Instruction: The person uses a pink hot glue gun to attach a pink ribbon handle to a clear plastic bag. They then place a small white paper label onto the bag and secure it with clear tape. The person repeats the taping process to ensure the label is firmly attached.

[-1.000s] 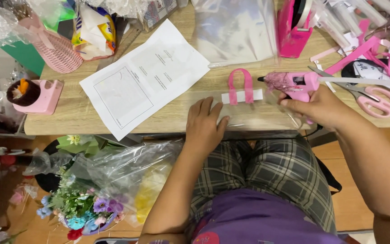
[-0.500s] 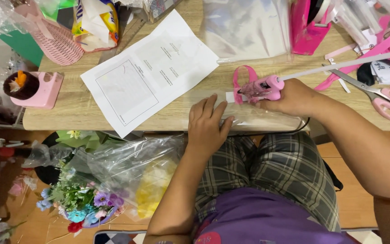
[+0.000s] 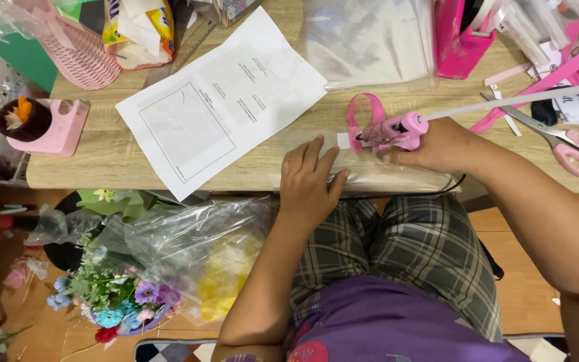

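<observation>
My right hand [image 3: 437, 144] has its fingers clamped on the pink glue gun [image 3: 393, 132], whose nozzle points left at the white strip [image 3: 344, 141] under a pink ribbon loop [image 3: 363, 110]; a glue stick [image 3: 504, 102] juts from the back of the gun toward the right. My left hand [image 3: 311, 181] lies flat with its fingers slightly spread, pressing on clear film [image 3: 383, 175] close to the near edge of the tabletop [image 3: 102, 151]. The film reaches that edge, so I have almost no room between my hands and the drop to my lap. A cord [image 3: 454, 190] runs just along that edge, below my right wrist. To the left of my left hand, a white sheet [image 3: 222, 100] lies askew, with its lower corner hanging past the edge. Beyond it the tabletop is bare wood as far as the left edge, which gives the widest open room. To the right of the gun, pink scissors [image 3: 571, 144] and pink ribbon scraps [image 3: 537, 84] crowd the surface. A pink box [image 3: 457, 40] and a clear bag [image 3: 370, 40] fill the far side. At the far left, a pink basket [image 3: 82, 47] stands on the tabletop, and a pink holder [image 3: 58, 127] sits just off its left edge. Below the edge, a wrapped bouquet [image 3: 135, 281] rests on the floor.
</observation>
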